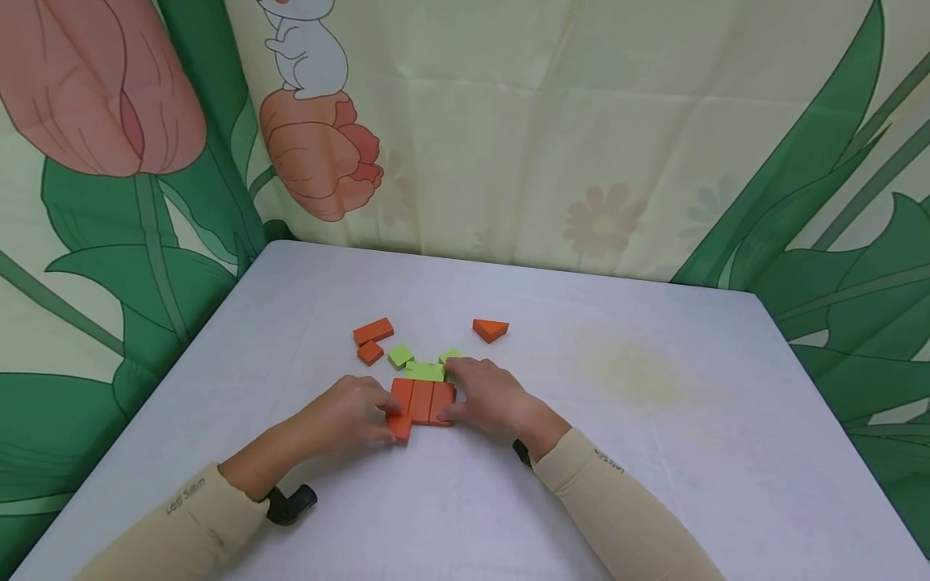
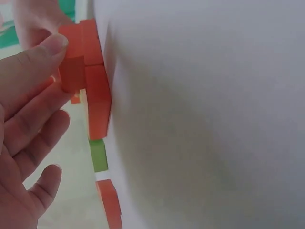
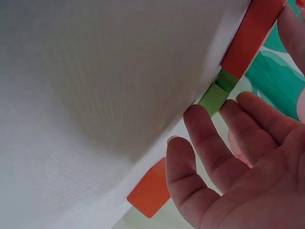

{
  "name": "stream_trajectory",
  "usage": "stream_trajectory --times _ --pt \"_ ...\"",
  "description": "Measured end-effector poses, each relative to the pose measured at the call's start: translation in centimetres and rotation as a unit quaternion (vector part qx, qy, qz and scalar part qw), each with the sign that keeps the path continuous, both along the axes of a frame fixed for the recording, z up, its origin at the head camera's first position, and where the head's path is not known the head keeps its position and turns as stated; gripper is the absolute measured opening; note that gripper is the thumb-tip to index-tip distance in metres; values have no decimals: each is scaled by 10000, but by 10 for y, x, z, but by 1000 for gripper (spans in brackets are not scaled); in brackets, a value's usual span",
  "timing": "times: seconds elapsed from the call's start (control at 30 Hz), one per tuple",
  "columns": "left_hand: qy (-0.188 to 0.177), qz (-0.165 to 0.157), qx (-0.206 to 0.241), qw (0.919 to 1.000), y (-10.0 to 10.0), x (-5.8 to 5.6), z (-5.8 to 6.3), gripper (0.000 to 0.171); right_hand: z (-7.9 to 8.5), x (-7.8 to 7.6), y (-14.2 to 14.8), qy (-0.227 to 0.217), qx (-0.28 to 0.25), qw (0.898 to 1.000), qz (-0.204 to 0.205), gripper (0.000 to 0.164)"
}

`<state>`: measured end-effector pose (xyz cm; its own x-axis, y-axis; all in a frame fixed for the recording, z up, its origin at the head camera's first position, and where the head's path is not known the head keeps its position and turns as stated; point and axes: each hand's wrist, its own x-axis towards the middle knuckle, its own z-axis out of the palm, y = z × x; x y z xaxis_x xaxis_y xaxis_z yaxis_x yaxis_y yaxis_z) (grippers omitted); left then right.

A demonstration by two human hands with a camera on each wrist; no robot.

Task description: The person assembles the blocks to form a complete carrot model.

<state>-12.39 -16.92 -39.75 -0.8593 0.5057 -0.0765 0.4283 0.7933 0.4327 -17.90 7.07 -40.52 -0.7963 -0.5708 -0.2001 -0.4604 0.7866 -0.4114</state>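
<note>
Three orange blocks [image 1: 421, 402] lie side by side on the white table, with a green block [image 1: 425, 371] along their far edge. My left hand [image 1: 353, 410] pinches another orange block [image 2: 72, 72] between thumb and fingers, at the near left corner of the row, overlapping it. In the left wrist view the left hand [image 2: 33, 109] has its lower fingers spread loosely. My right hand [image 1: 488, 397] rests at the row's right side, thumb by the rightmost orange block [image 3: 252, 40]. Its loosely bent fingers [image 3: 202, 131] are by a small green block [image 3: 213, 98].
Beyond the row, a small green block [image 1: 400, 357] lies to the left. An orange rectangular block [image 1: 374, 331] and a small orange block [image 1: 370, 353] sit further left. An orange triangular block [image 1: 491, 329] lies at the far right. A printed cloth [image 1: 508, 161] hangs behind the table.
</note>
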Motion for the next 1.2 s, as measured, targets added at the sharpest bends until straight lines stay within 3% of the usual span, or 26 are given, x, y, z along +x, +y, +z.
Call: stream_trajectory --times 0.27,0.5,0.73,1.2 --pt "254 146 -32 9996 2 7 -5 30 1 -1 0 43 41 10000 26 65" --pt "523 174 -363 9978 5 7 -8 35 1 -1 1 -13 52 10000 15 67" --pt "377 235 -216 9988 7 7 -10 45 2 0 1 -25 4 10000 -5 64" --pt "199 372 -35 9991 11 7 -10 47 0 -1 0 -46 -45 10000 -11 67"
